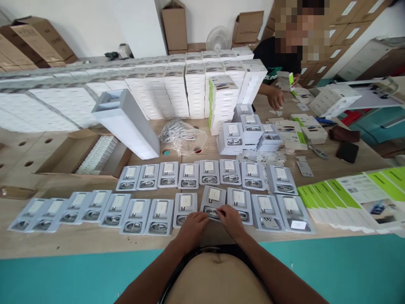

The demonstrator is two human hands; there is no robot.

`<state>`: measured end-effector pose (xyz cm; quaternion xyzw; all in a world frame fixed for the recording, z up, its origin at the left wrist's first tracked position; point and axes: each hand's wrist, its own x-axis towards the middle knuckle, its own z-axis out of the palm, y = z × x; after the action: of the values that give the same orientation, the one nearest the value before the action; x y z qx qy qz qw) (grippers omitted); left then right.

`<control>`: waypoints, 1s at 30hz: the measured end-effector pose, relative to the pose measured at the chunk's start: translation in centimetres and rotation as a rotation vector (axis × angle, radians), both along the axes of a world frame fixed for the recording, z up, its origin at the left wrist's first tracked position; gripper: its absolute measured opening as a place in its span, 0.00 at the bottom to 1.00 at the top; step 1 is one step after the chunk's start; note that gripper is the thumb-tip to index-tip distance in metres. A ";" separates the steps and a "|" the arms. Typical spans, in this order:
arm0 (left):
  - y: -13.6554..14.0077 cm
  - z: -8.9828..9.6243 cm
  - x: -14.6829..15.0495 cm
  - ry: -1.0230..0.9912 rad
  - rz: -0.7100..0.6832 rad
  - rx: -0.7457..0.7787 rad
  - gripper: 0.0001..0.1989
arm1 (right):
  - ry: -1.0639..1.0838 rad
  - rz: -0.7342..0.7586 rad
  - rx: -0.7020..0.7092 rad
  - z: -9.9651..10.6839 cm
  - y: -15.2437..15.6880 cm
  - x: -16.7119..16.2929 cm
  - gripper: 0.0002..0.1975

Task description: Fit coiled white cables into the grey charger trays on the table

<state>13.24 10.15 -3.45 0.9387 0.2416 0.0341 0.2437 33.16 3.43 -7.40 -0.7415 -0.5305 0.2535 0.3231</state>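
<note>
In front of me a grey insert tray sits slightly askew in the near row, holding a white charger and a coiled cable. My right hand has its fingertips pinched on that cable at the tray's lower end. Closed at the same tray's lower left corner is my left hand, its fingers partly hidden; it also covers the lower end of the neighbouring tray. Similar trays, most with a charger and a coiled cable, form two rows. Toward the right end, one tray shows a flat card in its lower compartment.
Stacked white boxes line the back. An open carton, a tall stack of trays and a plastic bag of cables stand behind the rows. Green-and-white packaging sleeves lie right. A co-worker's hand is at far right.
</note>
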 end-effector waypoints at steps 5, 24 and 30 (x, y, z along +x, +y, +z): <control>-1.2 -0.5 0.3 0.036 0.036 -0.002 0.19 | -0.109 0.029 -0.012 0.3 0.1 -0.2 0.08; -1.1 -1.0 1.9 0.204 0.007 0.043 0.23 | -0.745 0.508 0.085 -0.6 -1.9 -1.0 0.17; 2.2 2.1 1.5 0.108 -0.034 -0.125 0.16 | -0.601 0.446 0.082 1.7 -0.6 -0.5 0.10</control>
<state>14.77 12.31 -1.36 0.9259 0.2403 -0.0357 0.2892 32.68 2.87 -5.72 -0.6355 -0.7598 0.0674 0.1193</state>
